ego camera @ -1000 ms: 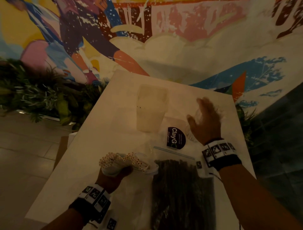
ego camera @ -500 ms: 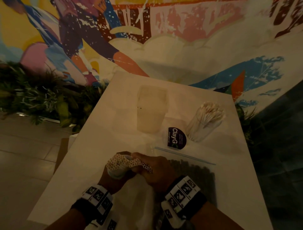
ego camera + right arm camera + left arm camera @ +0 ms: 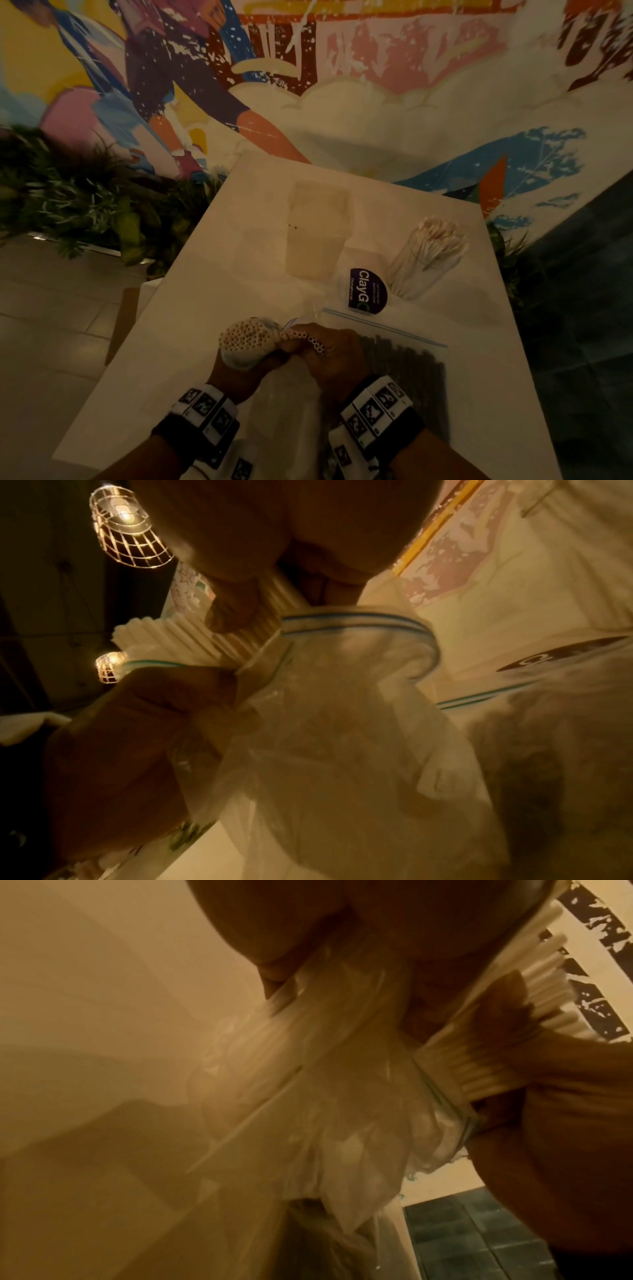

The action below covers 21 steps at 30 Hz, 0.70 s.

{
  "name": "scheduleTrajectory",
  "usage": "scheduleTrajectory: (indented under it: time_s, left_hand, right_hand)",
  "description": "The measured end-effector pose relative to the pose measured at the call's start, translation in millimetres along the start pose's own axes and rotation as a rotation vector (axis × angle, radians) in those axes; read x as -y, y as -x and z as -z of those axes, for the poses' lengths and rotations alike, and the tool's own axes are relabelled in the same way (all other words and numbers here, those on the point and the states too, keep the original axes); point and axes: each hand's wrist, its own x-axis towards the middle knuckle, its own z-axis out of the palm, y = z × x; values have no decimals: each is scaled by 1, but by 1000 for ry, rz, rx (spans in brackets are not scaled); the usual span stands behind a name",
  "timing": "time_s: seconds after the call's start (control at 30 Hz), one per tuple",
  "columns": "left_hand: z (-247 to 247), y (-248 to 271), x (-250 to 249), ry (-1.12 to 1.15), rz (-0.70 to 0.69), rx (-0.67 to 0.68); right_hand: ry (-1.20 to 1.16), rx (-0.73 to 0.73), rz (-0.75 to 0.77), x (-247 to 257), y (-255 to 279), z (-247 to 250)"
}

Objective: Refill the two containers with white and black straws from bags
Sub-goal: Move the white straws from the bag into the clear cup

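On the white rectangular table (image 3: 191, 308), the clear round container (image 3: 423, 265) behind the hands holds white straws; the frosted square container (image 3: 317, 233) looks empty. Bare tabletop lies left of them. The left hand (image 3: 239, 370) grips the clear zip bag (image 3: 342, 723) of white paper straws (image 3: 245, 337); the right hand (image 3: 330, 359) pinches several straw ends. A bag of black straws (image 3: 404, 377) lies beside the right hand.

— What's moved since a second ago?
— The right hand (image 3: 329, 356). It was up by the far container of white straws (image 3: 428, 253); it came back and closed on a few white straws (image 3: 313, 342) beside the left hand (image 3: 239, 373).
— And since half a second ago?
— Hardly anything; the right hand's straws sit fractionally further from the left-hand bundle.
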Motion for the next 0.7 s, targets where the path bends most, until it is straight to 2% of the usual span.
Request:
scheduleTrajectory:
  time_s: [0.17, 0.3, 0.47, 0.57, 0.7]
  left_hand:
    - [8, -3, 6, -36, -1, -93]
    - [2, -3, 1, -17, -33, -92]
    - [1, -1, 1, 23, -43, -123]
    - [-3, -2, -2, 45, -79, -100]
    - [-2, -3, 1, 76, -66, -115]
  right_hand:
    - [31, -139, -6, -1, -4, 7]
    - [31, -248, -82, -2, -10, 6]
    - [-57, -201, -141, 3, -15, 10]
    - [-60, -263, -145, 1, -18, 11]
    - [14, -175, -207, -1, -15, 10]
